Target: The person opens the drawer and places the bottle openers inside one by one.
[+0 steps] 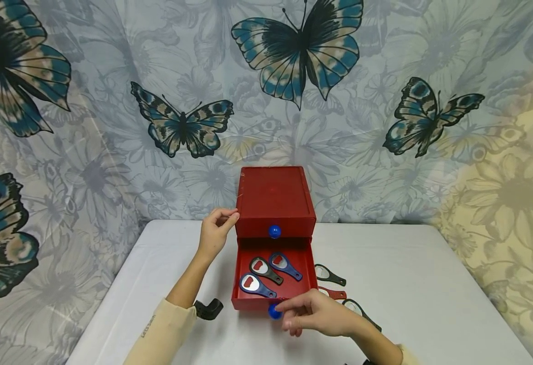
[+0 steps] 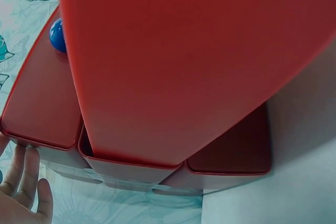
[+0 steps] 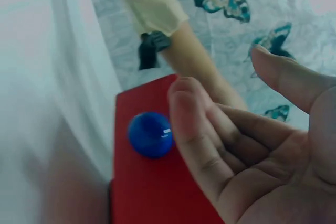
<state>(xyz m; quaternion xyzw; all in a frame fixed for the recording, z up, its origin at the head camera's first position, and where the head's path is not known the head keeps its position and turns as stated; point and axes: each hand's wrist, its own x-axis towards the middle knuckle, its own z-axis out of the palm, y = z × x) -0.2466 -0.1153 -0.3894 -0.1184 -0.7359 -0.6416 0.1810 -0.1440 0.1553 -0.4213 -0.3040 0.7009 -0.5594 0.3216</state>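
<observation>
One hand, the right (image 1: 317, 313), is hovering at the near knob (image 1: 273, 311), fingers loosely bent, thumb standing apart, nothing being gripped; fingertip contact with the knob is remaining unclear. Beside its wrist, a dark opener (image 1: 367, 319) is lying on the table (image 1: 430, 304); just beyond, a red opener (image 1: 338, 294) and a second dark opener (image 1: 332, 276) are lying beside the drawer (image 1: 250, 304). The drawer is standing pulled out, with a left blue opener (image 1: 258, 288), a green opener (image 1: 268, 272) and a right blue opener (image 1: 286, 266) lying flat inside. The left hand (image 1: 213, 235) is resting its relaxed fingers against the side of the box (image 1: 273, 192), grasping nothing. Above the drawer, the upper knob (image 1: 274, 231) is marking a closed front. Caution: an off-centre push on the near knob is risking a skewed, jammed drawer; a hard pull is risking the drawer coming out and spilling its openers; weak left-hand bracing is risking the box sliding; a low right forearm is risking the nearest dark opener being swept aside.
</observation>
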